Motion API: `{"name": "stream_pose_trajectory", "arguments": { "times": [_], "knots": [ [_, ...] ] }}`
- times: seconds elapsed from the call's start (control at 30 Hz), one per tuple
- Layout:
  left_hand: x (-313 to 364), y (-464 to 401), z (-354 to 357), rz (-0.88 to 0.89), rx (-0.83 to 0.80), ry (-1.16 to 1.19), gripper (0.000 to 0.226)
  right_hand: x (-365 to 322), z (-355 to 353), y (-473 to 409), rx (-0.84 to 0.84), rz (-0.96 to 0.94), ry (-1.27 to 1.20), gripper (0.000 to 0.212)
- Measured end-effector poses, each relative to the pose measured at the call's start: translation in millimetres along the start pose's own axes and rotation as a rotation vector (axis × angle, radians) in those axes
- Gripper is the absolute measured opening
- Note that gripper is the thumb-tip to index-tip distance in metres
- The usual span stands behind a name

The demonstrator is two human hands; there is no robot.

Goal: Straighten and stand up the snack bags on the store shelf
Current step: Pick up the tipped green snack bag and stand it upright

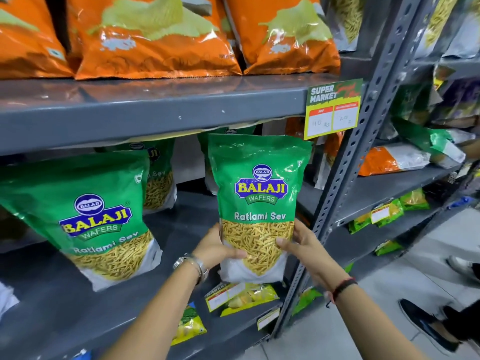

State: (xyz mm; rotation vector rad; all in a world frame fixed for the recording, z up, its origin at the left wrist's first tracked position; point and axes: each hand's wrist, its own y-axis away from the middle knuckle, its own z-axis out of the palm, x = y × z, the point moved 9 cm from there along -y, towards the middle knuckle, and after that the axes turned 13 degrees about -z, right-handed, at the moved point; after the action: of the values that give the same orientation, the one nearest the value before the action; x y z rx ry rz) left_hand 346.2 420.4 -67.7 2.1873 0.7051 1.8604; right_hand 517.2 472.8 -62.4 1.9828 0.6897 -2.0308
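We've got the green Ratlami Sev bag [259,203] pinched low on both edges: left hand [218,249] at 8 o'clock of the pack, right hand [298,241] at 4 o'clock, each closed around the bag with the thumb on its face. Bag sits upright near the front edge of the grey metal shelf [168,224]. To seat it well, we'd settle the white gusseted base flat, then square the label forward. Glossy crinkly film, slippery, contents loose. Neighbour bag [85,216] at 9 o'clock leans.
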Motion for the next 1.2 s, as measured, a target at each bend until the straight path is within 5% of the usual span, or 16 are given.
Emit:
{"name": "stream_pose_trajectory", "arguments": {
  "times": [0.3,0.47,0.63,0.9,1.2],
  "knots": [
    [12.2,-47.0,-51.2,0.106,0.484,-0.026,0.065,8.5,19.9,-89.2,-0.022,-0.125,0.245,0.042],
    [-7.5,-59.3,-50.0,0.171,0.452,-0.005,0.07,32.4,22.1,-103.0,-0.114,-0.108,0.259,0.046],
    [-38.2,-67.8,-52.0,0.092,0.312,-0.199,0.077,61.8,14.9,-96.0,-0.296,-0.002,0.397,0.085],
    [-48.3,-81.4,-22.8,-0.026,0.491,-0.566,0.059,82.6,-3.2,-92.8,-0.203,-0.011,0.571,0.068],
    [-48.8,-85.0,14.5,0.014,0.468,-0.668,0.079,84.9,-32.9,-81.7,-0.194,0.028,0.541,0.077]
  ]
}}
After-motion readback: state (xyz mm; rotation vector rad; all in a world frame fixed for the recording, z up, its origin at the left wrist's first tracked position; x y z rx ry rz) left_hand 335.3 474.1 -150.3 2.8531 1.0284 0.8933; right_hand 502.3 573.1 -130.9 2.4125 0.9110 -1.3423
